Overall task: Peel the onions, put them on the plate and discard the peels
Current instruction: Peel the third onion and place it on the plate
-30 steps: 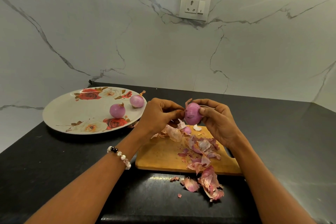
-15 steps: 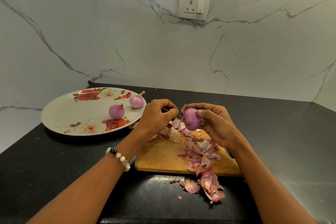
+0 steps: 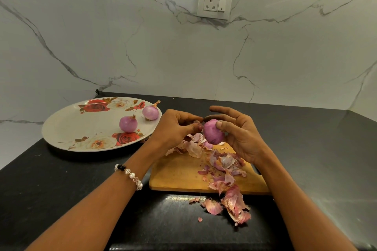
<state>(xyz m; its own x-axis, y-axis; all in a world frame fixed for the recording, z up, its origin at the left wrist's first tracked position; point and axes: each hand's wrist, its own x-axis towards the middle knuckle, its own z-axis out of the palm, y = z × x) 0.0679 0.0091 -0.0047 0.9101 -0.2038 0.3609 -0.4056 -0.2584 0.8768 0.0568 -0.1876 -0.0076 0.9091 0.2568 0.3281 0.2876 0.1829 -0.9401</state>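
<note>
Nearest the camera, a loose pile of onion peels lies on the black counter, spilling off the front edge of the wooden cutting board. More peels are scattered across the board's right half and far edge. A beaded bracelet sits on the left wrist. Above the far part of the board, both hands meet at one onion, which is held clear of the board. The right hand grips the onion, thumb pressed on its front, with the upper fingers extended over it. The left hand is curled, its thumb and fingertips pinching a small piece of skin at the onion's left top; the exact contact is partly hidden. To the left, beyond the hands, a floral plate rests on the counter, carrying two peeled onions apart from each other near its right rim. Behind stands a marble wall with a white socket.
</note>
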